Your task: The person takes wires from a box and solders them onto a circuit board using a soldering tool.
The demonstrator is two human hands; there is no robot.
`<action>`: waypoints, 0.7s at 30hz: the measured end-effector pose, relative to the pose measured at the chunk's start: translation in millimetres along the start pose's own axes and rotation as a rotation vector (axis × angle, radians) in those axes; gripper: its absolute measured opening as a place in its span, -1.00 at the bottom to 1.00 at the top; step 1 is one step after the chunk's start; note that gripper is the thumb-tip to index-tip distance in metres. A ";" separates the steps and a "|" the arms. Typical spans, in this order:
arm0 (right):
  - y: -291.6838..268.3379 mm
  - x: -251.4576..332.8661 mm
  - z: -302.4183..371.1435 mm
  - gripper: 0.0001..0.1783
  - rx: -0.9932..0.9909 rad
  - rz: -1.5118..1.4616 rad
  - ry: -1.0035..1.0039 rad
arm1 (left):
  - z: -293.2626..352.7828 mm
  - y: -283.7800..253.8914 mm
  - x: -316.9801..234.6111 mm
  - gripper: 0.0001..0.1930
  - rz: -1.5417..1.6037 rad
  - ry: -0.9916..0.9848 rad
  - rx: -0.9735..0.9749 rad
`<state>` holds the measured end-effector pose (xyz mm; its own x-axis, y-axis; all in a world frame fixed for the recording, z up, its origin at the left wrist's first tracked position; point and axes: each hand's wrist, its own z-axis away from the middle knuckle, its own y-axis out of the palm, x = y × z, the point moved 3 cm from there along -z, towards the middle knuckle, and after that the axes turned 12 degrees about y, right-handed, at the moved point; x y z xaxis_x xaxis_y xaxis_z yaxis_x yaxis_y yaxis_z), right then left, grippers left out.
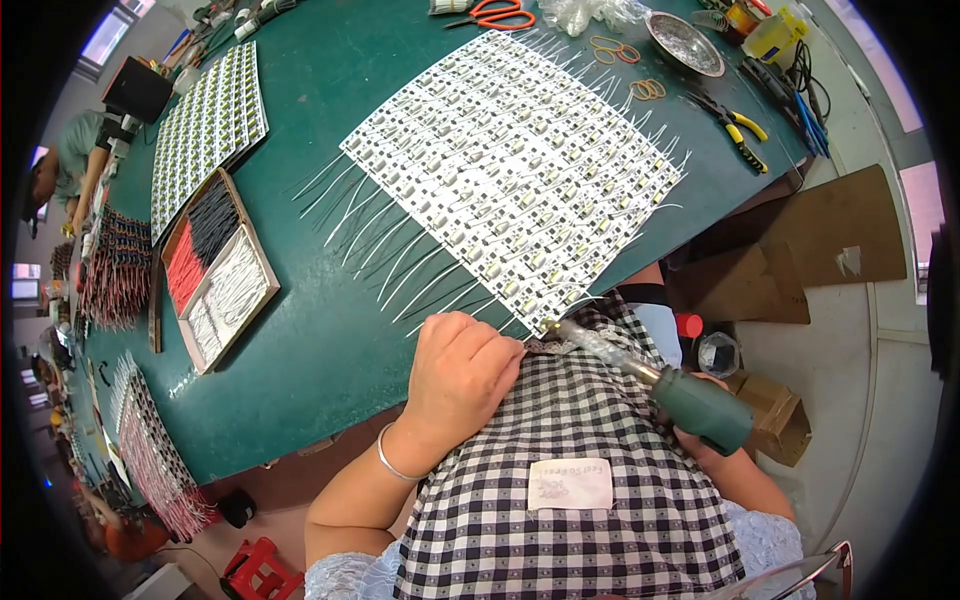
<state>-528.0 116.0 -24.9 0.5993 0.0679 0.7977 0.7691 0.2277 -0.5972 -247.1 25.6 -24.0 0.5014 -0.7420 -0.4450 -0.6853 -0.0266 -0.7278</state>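
A large white circuit board panel (500, 150) lies on the green table, covered in rows of small parts. Thin white wires (400, 285) stick out along its left and right edges. My left hand (465, 365) is closed at the panel's near corner; whatever its fingertips pinch is hidden. In my right hand (705, 450) is a soldering iron (705, 408) with a thick green handle, which covers most of that hand. The iron's tip points left and reaches the panel's near corner; whether it touches is too small to tell.
To the left, a divided box (262, 290) holds black, red and white wires, beside another board panel (210, 130). Pliers (740, 135), rubber bands (648, 90), a metal dish (685, 45) and orange-handled scissors (495, 14) lie at the back. Another person (85, 150) is at far left.
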 end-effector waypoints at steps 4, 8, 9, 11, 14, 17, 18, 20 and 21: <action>0.1 -6.0 -1.8 -0.53 0.047 -0.465 0.309 | -0.4 0.7 -0.4 -0.82 -0.003 0.001 0.005; 0.6 -5.9 -3.4 -0.61 0.021 -0.353 0.250 | 1.1 2.6 -0.1 -0.83 -0.001 0.001 0.004; -0.1 -6.6 -3.4 -0.61 0.010 -0.373 0.254 | 2.0 2.7 0.0 -0.83 0.005 -0.008 0.012; -0.6 -4.7 -5.5 -0.63 0.042 -0.153 0.149 | 2.4 4.1 -1.0 -0.84 0.003 -0.004 0.024; 0.5 -3.1 -6.1 -0.63 -0.025 -0.370 0.272 | 5.2 2.0 -2.0 -0.86 0.023 -0.010 0.034; -2.4 11.2 -12.6 -0.59 -0.100 -0.410 0.148 | 15.3 -7.1 -3.2 -0.89 0.041 -0.013 -0.008; 1.1 16.9 -15.9 -0.59 -0.056 -0.355 0.162 | 22.0 -13.4 -3.0 -0.91 0.023 -0.040 -0.003; -1.8 29.7 -16.0 -0.56 -0.231 -0.499 0.051 | 40.1 -28.0 -3.4 -0.91 0.027 -0.055 -0.090; -1.7 35.8 -17.3 -0.56 -0.236 -0.515 0.008 | 48.6 -36.6 -2.5 -0.91 0.068 -0.068 -0.135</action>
<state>-504.0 101.2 3.2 0.1347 -0.0017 0.9909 0.9909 0.0057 -0.1347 -197.6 61.0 -21.6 0.4827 -0.6984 -0.5285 -0.7814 -0.0709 -0.6200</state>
